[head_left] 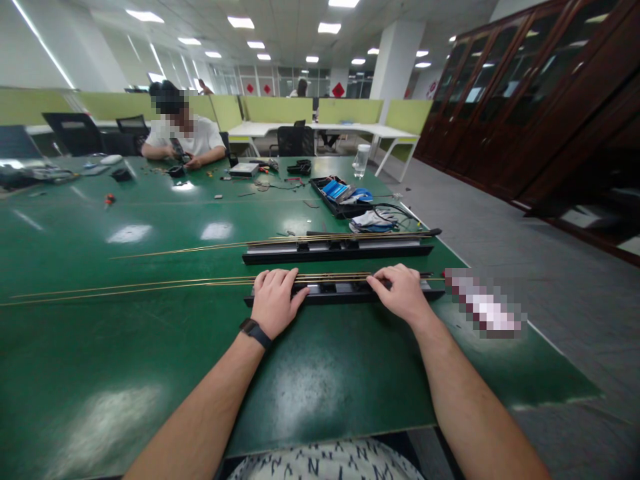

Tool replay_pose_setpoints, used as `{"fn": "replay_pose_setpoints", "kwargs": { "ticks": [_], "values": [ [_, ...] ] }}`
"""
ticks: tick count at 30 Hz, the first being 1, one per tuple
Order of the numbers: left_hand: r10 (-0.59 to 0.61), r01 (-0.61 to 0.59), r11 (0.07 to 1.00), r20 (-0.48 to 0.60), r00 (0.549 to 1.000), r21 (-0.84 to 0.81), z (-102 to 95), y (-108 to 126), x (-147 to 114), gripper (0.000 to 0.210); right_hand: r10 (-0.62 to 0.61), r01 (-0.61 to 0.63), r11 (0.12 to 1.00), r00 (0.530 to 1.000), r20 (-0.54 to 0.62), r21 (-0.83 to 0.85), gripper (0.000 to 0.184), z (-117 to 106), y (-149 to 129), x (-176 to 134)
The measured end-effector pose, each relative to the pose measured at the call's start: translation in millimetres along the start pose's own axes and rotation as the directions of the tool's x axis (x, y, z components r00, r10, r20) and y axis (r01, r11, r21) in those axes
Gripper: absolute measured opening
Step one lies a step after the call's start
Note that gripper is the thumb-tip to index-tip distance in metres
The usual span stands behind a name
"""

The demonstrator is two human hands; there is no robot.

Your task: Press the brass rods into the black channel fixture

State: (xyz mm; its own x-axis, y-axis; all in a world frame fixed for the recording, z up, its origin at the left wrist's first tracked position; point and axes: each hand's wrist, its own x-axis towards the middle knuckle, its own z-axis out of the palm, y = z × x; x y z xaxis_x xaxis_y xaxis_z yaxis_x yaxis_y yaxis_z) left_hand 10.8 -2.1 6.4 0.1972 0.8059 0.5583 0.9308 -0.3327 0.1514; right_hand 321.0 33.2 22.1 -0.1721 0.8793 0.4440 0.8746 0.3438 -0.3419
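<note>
In front of me lies a long black rail (345,298) with pale inserts. Thin brass-coloured rods (200,283) run along its top and stick out far to the left. My left hand (274,298) is over the rail's left end, fingers across the rods and thumb on the near side, gripping the rail. Toward the rail's right end my right hand (400,290) has its thumb and index finger pinched on a rod; the other fingers are curled. A second black rail (345,252) lies parallel just behind, also with thin rods along it.
Right of the rail is a blurred-out red and white object (483,303). Behind stand a black tray (340,200) with blue items, cloth gloves (375,219) and a clear jar (360,161). Across the green table (150,347), a person (185,137) handles a dark object.
</note>
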Motion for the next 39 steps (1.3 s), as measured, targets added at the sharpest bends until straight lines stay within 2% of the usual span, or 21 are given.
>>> {"fn": "replay_pose_setpoints", "kwargs": {
  "ticks": [8, 19, 39],
  "values": [
    [0.005, -0.005, 1.0, 0.001, 1.0, 0.002, 1.8, -1.8, -1.1, 0.044, 0.042, -0.041, 0.999, 0.999, 0.02, -0.036, 0.034, -3.2, 3.7, 1.4],
    [-0.002, 0.002, 1.0, 0.009, 1.0, 0.003, 1.4, -1.4, -1.4, 0.044, 0.008, -0.008, 1.0, 1.0, 0.002, -0.006, 0.033, -1.8, -0.8, -0.2],
    [0.001, -0.001, 1.0, 0.003, 1.0, 0.0, 1.5, -1.1, -1.2, 0.043, 0.041, -0.04, 0.998, 0.999, 0.028, -0.042, 0.035, -3.0, 6.4, 1.7]
  ]
}}
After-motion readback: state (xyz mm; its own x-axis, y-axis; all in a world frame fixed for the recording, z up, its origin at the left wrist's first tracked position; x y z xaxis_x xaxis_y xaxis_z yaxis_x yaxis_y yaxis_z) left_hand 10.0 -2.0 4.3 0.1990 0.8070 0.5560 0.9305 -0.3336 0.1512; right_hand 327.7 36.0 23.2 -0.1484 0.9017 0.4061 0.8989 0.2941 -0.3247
